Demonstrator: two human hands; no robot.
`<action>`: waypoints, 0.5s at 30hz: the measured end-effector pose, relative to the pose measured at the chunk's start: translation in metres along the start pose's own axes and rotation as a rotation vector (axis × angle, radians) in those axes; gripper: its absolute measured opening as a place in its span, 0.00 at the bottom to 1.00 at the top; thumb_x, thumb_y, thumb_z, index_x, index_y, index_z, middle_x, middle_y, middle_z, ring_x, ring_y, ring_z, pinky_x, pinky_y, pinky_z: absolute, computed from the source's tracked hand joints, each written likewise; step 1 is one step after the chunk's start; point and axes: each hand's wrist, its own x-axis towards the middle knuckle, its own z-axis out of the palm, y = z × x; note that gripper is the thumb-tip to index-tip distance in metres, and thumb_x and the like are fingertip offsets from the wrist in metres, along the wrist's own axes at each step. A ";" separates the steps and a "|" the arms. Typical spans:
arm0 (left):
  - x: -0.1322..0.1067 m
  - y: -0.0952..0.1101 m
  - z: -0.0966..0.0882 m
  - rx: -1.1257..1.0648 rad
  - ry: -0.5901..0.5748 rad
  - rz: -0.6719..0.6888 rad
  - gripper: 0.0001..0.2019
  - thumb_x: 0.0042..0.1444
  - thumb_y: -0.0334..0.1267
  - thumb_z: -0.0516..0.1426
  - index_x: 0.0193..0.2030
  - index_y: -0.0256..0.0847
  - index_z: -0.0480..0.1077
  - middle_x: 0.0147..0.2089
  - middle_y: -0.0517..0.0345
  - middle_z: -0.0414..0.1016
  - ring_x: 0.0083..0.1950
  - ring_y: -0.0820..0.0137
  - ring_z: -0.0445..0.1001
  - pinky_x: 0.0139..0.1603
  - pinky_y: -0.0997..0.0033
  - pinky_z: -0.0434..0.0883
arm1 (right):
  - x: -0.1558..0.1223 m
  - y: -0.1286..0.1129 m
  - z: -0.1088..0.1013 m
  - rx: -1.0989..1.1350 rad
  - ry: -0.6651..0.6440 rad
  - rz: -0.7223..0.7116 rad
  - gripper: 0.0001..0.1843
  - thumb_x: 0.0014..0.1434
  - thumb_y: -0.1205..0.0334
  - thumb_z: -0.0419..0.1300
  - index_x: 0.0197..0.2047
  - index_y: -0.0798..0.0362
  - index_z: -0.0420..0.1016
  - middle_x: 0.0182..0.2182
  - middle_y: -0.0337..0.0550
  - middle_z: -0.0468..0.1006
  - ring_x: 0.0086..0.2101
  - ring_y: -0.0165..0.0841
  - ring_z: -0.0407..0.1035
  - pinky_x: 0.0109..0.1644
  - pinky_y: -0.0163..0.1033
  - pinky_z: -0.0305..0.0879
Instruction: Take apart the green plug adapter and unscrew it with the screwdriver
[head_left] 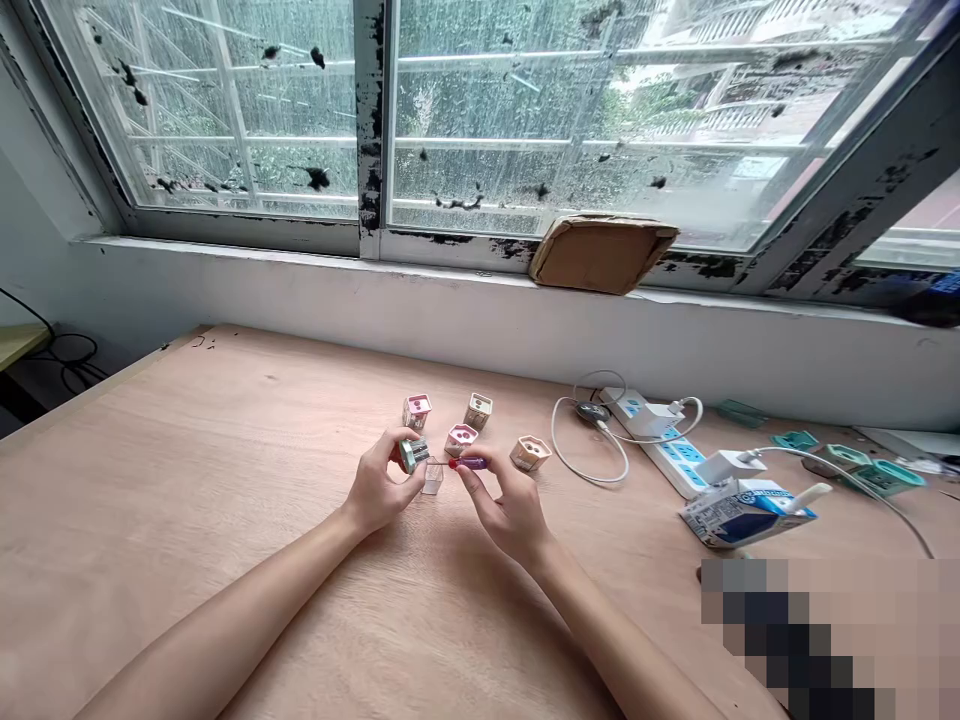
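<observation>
My left hand (pixel 384 484) pinches a small green pencil sharpener (pixel 413 454), its metal inserts facing right. In my right hand (pixel 511 508) is a small screwdriver (pixel 469 463) with a purple and red handle. Its thin shaft points left at the sharpener; whether the tip touches cannot be made out. Just below and between the hands stands a small clear plastic container (pixel 433 478). Behind them are a pink sharpener (pixel 416 409), a second pink sharpener (pixel 460 439) and a beige sharpener (pixel 478 410). A peach-coloured sharpener (pixel 530 453) sits right of my right hand.
On the right lie a white power strip (pixel 679 460) with plugged-in chargers, a looped white cable (pixel 585 478) and a blue-white carton (pixel 739 515). Green plastic parts (pixel 885 477) lie farther right. A brown cardboard piece (pixel 600 255) leans on the windowsill. A blurred patch covers the lower right corner.
</observation>
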 end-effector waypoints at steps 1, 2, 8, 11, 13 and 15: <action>0.000 0.000 0.000 0.002 0.006 -0.003 0.14 0.56 0.32 0.60 0.49 0.42 0.67 0.39 0.58 0.75 0.37 0.72 0.75 0.39 0.71 0.74 | 0.000 0.000 0.000 0.005 0.000 0.004 0.03 0.66 0.64 0.59 0.44 0.50 0.71 0.35 0.42 0.80 0.35 0.35 0.77 0.40 0.38 0.74; 0.001 0.000 0.000 0.006 0.016 -0.004 0.14 0.56 0.32 0.60 0.49 0.42 0.67 0.39 0.58 0.75 0.37 0.72 0.75 0.39 0.71 0.74 | 0.000 0.000 0.000 0.008 -0.001 0.007 0.03 0.66 0.64 0.59 0.44 0.50 0.71 0.35 0.42 0.80 0.35 0.34 0.77 0.40 0.38 0.74; 0.004 -0.002 -0.001 0.015 0.079 -0.034 0.14 0.55 0.32 0.60 0.48 0.42 0.68 0.40 0.58 0.76 0.39 0.71 0.76 0.43 0.69 0.74 | 0.001 -0.002 -0.003 0.022 -0.003 0.030 0.04 0.67 0.61 0.59 0.43 0.51 0.72 0.34 0.43 0.81 0.35 0.36 0.78 0.39 0.39 0.74; 0.004 -0.002 -0.001 0.010 0.075 -0.042 0.14 0.55 0.33 0.61 0.48 0.42 0.68 0.40 0.58 0.76 0.40 0.70 0.76 0.44 0.69 0.74 | 0.003 -0.001 -0.007 0.032 0.020 0.038 0.05 0.67 0.60 0.58 0.43 0.51 0.72 0.34 0.43 0.81 0.35 0.36 0.78 0.40 0.40 0.75; 0.004 -0.002 -0.001 0.007 0.068 -0.042 0.14 0.54 0.32 0.61 0.48 0.42 0.68 0.39 0.58 0.76 0.40 0.70 0.76 0.43 0.69 0.74 | 0.004 0.001 -0.011 0.045 0.049 0.060 0.06 0.68 0.59 0.58 0.43 0.51 0.72 0.34 0.44 0.81 0.35 0.36 0.78 0.40 0.42 0.75; 0.004 -0.001 -0.001 0.003 0.065 -0.042 0.13 0.54 0.31 0.60 0.47 0.42 0.68 0.39 0.58 0.76 0.39 0.70 0.76 0.43 0.69 0.75 | 0.005 0.003 -0.014 0.070 0.078 0.100 0.07 0.68 0.57 0.58 0.44 0.51 0.72 0.35 0.45 0.80 0.36 0.37 0.78 0.41 0.43 0.76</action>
